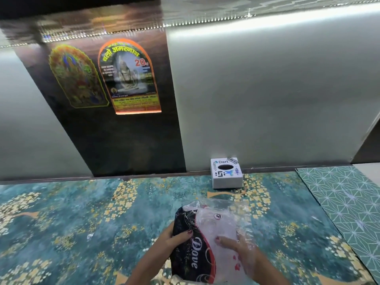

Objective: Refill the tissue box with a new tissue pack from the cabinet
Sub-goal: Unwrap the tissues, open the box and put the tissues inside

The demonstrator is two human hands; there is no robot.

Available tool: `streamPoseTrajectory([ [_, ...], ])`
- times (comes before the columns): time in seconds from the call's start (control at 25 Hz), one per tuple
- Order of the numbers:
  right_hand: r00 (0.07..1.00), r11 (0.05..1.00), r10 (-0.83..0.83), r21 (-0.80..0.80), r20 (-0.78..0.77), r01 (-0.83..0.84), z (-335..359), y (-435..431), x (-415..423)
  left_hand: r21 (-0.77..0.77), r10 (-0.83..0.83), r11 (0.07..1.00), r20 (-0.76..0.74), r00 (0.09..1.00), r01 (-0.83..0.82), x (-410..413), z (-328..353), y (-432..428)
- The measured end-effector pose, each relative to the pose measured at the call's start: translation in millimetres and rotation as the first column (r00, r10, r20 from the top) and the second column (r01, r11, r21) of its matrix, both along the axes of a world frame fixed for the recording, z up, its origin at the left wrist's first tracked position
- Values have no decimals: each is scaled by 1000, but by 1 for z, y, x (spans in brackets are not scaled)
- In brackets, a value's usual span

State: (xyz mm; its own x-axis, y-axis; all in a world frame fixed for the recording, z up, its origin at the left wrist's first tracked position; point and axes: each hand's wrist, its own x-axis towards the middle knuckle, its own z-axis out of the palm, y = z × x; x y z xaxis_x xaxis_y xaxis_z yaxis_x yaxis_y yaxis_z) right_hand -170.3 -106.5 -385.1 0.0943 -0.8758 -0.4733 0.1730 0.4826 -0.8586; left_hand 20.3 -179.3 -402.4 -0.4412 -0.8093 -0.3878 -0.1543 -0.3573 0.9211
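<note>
My left hand (174, 239) clamps the dark printed end of the tissue pack (205, 243), fingers curled over its edge, to hold it steady on the floral surface (82, 223). My right hand (242, 249) lies fingers spread inside the clear wrapper, probably to reach the tissues. The tissue box (226, 173) stands apart by the wall, opening upward.

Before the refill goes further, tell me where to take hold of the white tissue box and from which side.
Take the tissue box by its two plain side walls, coming down from above and in front. It sits upright against the wall panel, so the back is blocked, and the top carries the round opening, so a grip there is poor.
</note>
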Motion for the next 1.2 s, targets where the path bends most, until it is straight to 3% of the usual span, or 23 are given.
streamPoseTrajectory([
  [0.12,973,974,-216,53,-82,221,-23,-4,-19,27,119,992,42,992,-120,-4,-24,-8],
  [0.24,892,906,-422,-36,-163,422,-29,0,-55,77,283,953,123,951,-294,4,-55,-17],
  [0.32,783,824,-563,-114,-264,554,-33,3,-85,62,282,950,246,927,-305,9,-77,-20],
  [0.4,755,782,-622,-134,-206,608,-34,4,-108,2,221,971,375,900,-240,8,-95,-19],
  [0.6,918,919,-393,-5,-46,393,-62,-20,-76,-113,236,972,439,867,-207,-12,-104,-22],
  [0.76,940,964,-223,85,-260,252,-110,-35,-34,-235,250,961,500,829,-148,-17,-99,-23],
  [0.84,910,988,-44,118,-412,101,-100,-49,-41,-306,294,940,501,814,-151,-12,-99,-22],
  [0.92,760,979,160,199,-630,-41,-86,-75,-62,-344,320,926,496,807,-156,-7,-99,-24],
  [1.0,543,993,95,119,-834,8,-70,-112,-82,-356,344,916,464,817,-183,-4,-94,-29],
  [1.08,472,995,-89,-97,-877,8,-55,-149,-88,-366,354,910,445,823,-194,-6,-86,-36],
  [1.12,418,989,-104,-137,-902,-50,-54,-167,-88,-374,354,908,441,825,-190,-8,-82,-41],
  [1.2,206,975,25,-22,-978,-223,-64,-198,-87,-389,332,909,452,828,-152,-11,-74,-50],
])
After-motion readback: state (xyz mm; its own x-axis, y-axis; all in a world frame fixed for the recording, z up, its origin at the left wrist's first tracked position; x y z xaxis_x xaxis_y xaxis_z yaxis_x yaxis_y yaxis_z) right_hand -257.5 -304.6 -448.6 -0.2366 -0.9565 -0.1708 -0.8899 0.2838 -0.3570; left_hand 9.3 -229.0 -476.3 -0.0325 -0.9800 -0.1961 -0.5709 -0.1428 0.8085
